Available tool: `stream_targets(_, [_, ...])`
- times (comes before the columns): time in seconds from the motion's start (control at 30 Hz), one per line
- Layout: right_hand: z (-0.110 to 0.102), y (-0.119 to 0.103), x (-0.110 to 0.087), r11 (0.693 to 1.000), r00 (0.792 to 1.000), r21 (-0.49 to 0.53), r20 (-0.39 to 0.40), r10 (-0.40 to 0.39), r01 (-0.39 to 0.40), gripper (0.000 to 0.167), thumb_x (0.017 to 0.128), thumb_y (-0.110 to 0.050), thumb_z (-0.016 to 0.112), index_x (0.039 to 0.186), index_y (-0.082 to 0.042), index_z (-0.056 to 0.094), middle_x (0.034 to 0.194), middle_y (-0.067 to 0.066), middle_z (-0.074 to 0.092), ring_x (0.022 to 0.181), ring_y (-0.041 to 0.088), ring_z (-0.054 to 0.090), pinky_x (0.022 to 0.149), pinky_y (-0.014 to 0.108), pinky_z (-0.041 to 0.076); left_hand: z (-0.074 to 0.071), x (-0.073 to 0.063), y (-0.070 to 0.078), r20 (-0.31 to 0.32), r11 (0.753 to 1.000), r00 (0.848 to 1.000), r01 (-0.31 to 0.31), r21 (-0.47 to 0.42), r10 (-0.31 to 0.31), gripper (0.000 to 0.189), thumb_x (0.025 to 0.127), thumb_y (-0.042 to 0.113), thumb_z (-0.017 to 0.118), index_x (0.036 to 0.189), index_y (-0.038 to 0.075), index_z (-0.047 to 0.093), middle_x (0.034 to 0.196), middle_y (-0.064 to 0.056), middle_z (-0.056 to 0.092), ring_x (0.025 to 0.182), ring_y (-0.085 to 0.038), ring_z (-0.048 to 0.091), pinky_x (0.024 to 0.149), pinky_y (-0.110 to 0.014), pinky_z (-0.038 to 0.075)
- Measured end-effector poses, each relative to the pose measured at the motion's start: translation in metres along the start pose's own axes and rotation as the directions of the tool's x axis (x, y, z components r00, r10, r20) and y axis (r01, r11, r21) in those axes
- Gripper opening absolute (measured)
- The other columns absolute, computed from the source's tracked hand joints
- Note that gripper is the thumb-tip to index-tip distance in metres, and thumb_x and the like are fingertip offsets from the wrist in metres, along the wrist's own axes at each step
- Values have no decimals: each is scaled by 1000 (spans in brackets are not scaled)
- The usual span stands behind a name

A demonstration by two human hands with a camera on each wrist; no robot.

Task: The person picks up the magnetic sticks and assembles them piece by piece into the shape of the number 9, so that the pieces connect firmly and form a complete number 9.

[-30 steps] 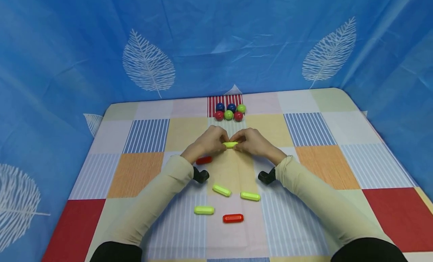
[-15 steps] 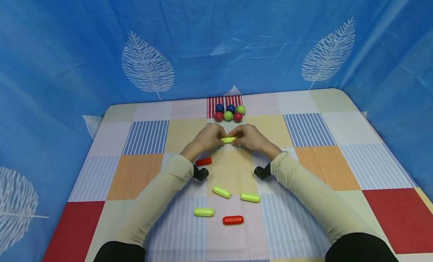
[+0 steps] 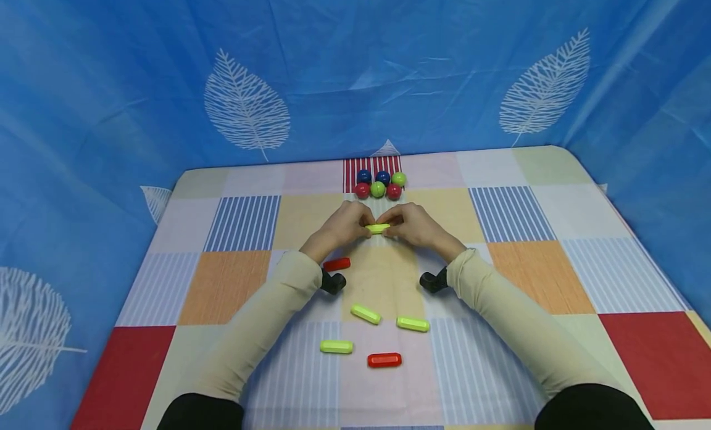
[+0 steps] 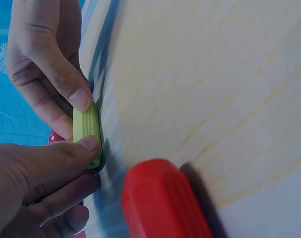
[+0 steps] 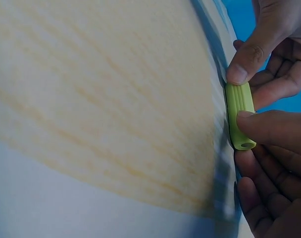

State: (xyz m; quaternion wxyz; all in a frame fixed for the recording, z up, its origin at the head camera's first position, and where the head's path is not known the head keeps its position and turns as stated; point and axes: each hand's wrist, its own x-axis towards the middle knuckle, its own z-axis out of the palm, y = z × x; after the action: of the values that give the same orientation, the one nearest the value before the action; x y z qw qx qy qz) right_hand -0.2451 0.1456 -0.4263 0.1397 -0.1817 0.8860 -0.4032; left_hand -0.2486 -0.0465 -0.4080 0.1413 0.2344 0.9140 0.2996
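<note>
A short lime-green plastic stick [image 3: 378, 229] with ribbed sides lies crosswise between both hands, just short of a cluster of balls. My left hand [image 3: 345, 224] pinches its left end between thumb and fingers, and my right hand [image 3: 415, 225] pinches the other end. Up close in the left wrist view, both thumbs press the ribbed face of the green stick [image 4: 86, 126]. An end hole shows in the green stick [image 5: 242, 119] in the right wrist view. Beside my left wrist lies a red stick [image 3: 336, 264], seen large in the left wrist view.
Red, blue and green balls, such as a green ball [image 3: 378, 189], sit in two rows at the table's far edge. Nearer me lie green sticks [image 3: 365, 314], [image 3: 413, 324], [image 3: 336, 347] and a red stick [image 3: 384, 360]. A blue curtain [image 3: 389, 78] hangs behind the patchwork tablecloth [image 3: 522, 276].
Both hands, with the green stick between them, have moved slightly away from me toward the balls. Over the last half second they have hardly moved, and the other sticks lie where they were.
</note>
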Motion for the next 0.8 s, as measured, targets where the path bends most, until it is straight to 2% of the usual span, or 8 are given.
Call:
stream_targets(0.37, [2,2,1,1000,1000,8,1,-4,4,23,88,-4,71,110,-4,73,102,10,72,90,20,63,79,32,49,2,0,2,-1,999,999,32,20,-32,12,84,0,75,96,2,76,88,-7,72,80,-16,62,80,-30,51])
stream_targets(0.6, [-2,-3,0,1000,1000,-24,18,-17,17,23,87,-3,72,109,-2,73,100,10,71,86,19,62,75,30,47,2,-1,4,-4,999,1000,19,44,-19,11,83,1,77,94,3,76,86,-6,72,79,-16,60,80,-30,51])
stream_targets(0.8, [-4,-5,0,998,999,-43,27,-33,34,23,86,-2,72,109,-1,72,100,10,71,88,20,63,76,31,47,2,0,5,3,998,1000,31,50,-31,11,83,1,77,94,3,76,85,-6,72,77,-16,59,79,-29,51])
